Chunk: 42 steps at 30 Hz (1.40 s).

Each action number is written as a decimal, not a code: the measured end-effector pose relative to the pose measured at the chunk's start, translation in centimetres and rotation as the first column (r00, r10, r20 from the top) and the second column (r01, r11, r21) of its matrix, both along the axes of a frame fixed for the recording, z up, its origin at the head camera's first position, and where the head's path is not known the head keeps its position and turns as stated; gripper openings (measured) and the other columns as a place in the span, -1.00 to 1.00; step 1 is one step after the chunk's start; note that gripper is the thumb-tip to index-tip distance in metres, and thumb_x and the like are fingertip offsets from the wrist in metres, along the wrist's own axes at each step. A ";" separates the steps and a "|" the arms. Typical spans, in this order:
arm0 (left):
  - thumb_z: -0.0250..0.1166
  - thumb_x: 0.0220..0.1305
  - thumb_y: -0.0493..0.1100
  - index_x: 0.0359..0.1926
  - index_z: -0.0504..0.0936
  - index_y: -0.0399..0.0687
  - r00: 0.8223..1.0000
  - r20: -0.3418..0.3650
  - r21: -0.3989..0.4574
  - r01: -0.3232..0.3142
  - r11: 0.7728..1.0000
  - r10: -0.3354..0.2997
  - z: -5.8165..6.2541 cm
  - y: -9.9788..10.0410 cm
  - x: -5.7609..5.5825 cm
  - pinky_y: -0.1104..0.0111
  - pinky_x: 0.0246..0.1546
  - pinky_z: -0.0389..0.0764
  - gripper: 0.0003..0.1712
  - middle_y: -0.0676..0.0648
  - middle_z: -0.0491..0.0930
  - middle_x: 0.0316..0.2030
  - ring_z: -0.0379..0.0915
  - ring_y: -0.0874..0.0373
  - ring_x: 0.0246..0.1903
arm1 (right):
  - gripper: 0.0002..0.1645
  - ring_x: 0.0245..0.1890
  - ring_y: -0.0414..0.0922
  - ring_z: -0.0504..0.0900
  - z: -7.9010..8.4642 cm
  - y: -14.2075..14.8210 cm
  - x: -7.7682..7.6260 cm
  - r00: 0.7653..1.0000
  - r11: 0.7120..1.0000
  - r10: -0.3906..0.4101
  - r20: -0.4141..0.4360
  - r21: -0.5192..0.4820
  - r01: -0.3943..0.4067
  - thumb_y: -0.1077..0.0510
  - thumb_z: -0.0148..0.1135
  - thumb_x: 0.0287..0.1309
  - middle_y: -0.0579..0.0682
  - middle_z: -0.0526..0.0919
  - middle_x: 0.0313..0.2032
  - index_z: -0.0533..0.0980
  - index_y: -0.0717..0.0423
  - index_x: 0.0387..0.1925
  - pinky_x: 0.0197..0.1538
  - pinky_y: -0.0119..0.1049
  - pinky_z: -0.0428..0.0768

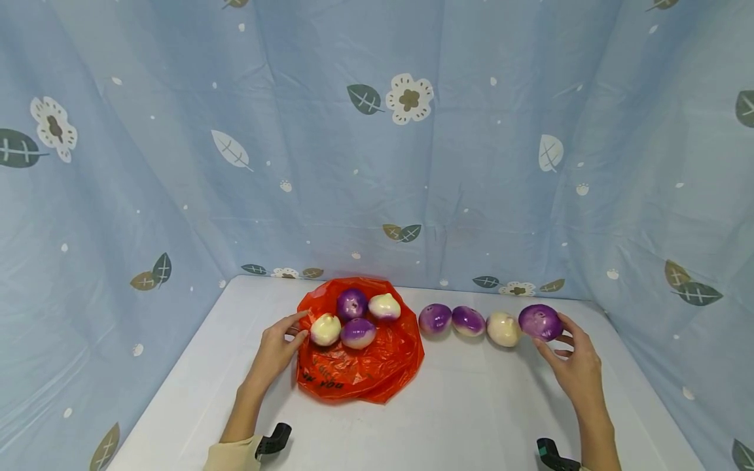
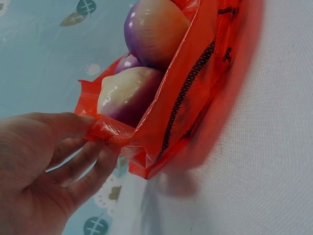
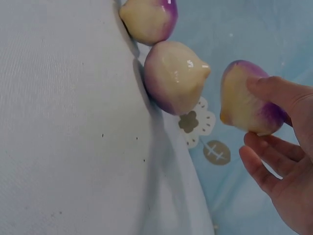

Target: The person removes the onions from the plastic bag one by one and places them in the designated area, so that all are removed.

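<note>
In the head view, my right hand (image 1: 574,366) grips a purple-and-white turnip (image 1: 540,322) between thumb and fingers at the right end of a row. The right wrist view shows this turnip (image 3: 247,95) held off the table, its pale side facing the camera. My left hand (image 1: 277,350) pinches the left edge of a red plastic bag (image 1: 377,383). In the left wrist view, the thumb lies over the bag's rim (image 2: 115,132) with the other fingers beneath. Several glossy turnips lie in the bag, among them a pale one (image 1: 325,330) nearest my left hand.
Between bag and right hand, a purple turnip (image 1: 435,319), another purple one (image 1: 468,321) and a pale one (image 1: 503,329) lie in line on the white table (image 1: 459,412). A blue patterned curtain (image 1: 330,163) stands behind and along both sides.
</note>
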<state>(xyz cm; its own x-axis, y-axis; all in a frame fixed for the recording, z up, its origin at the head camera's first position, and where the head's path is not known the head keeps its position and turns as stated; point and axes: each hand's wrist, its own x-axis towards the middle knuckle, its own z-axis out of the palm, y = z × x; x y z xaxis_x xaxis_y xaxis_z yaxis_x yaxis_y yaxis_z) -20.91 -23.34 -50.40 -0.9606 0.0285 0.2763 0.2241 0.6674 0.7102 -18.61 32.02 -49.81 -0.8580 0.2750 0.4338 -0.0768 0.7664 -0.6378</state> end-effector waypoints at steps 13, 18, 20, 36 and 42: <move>0.34 0.27 -0.22 0.25 0.54 -0.03 1.000 0.013 0.001 -0.006 1.000 0.006 0.1 0.0 0.0 0.60 -0.28 0.58 -0.48 -0.09 0.67 -0.13 0.59 0.08 -0.18 | -0.13 -0.04 0.24 0.59 -0.8 0.9 -0.1 0.999 1.000 -0.004 0.034 0.018 0.004 0.18 0.47 0.04 0.34 0.50 0.09 0.29 0.24 0.35 -0.33 -0.88 0.31; 0.34 0.27 -0.21 0.25 0.54 -0.04 1.000 0.012 0.000 -0.006 1.000 0.006 0.1 0.0 0.0 0.61 -0.28 0.58 -0.48 -0.10 0.67 -0.11 0.60 0.08 -0.17 | -0.14 -0.08 0.24 0.60 -1.3 1.1 -0.1 1.000 1.000 0.006 0.011 0.014 -0.006 0.23 0.48 0.00 0.34 0.52 0.06 0.31 0.28 0.32 -0.36 -0.88 0.30; 0.34 0.26 -0.21 0.25 0.54 -0.04 1.000 0.011 -0.003 -0.006 1.000 0.006 0.0 0.0 0.0 0.61 -0.28 0.58 -0.48 -0.11 0.67 -0.10 0.60 0.08 -0.17 | -0.14 -0.10 0.23 0.61 -1.4 1.1 -0.1 1.000 1.000 0.001 0.008 0.020 -0.001 0.23 0.49 -0.01 0.34 0.52 0.06 0.32 0.28 0.31 -0.36 -0.88 0.29; 0.34 0.26 -0.21 0.26 0.54 -0.03 1.000 0.024 -0.009 -0.013 1.000 0.013 0.0 0.1 -0.1 0.62 -0.28 0.57 -0.48 -0.10 0.67 -0.10 0.60 0.09 -0.16 | -0.14 -0.09 0.24 0.60 -2.2 1.5 -0.1 0.997 0.998 -0.026 0.068 0.055 0.022 0.19 0.49 0.00 0.37 0.51 0.06 0.29 0.35 0.30 -0.29 -0.49 0.53; 0.34 0.26 -0.21 0.25 0.54 -0.03 1.000 0.028 -0.007 -0.014 1.000 0.014 0.0 0.1 0.0 0.60 -0.27 0.59 -0.48 -0.11 0.67 -0.08 0.60 0.09 -0.17 | -0.12 -0.02 0.33 0.55 -2.5 1.5 0.1 0.990 0.999 -0.031 0.137 0.018 0.029 0.16 0.43 0.08 0.45 0.44 0.11 0.23 0.35 0.34 0.04 0.31 0.43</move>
<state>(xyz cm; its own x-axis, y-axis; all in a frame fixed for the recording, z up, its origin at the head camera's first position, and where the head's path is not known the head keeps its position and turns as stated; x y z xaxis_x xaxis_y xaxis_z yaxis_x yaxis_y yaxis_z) -20.94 -23.22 -50.42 -0.9683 0.0172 0.2493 0.1951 0.6751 0.7114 -18.55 33.52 -52.32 -0.9013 0.2957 0.3166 0.0340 0.7769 -0.6287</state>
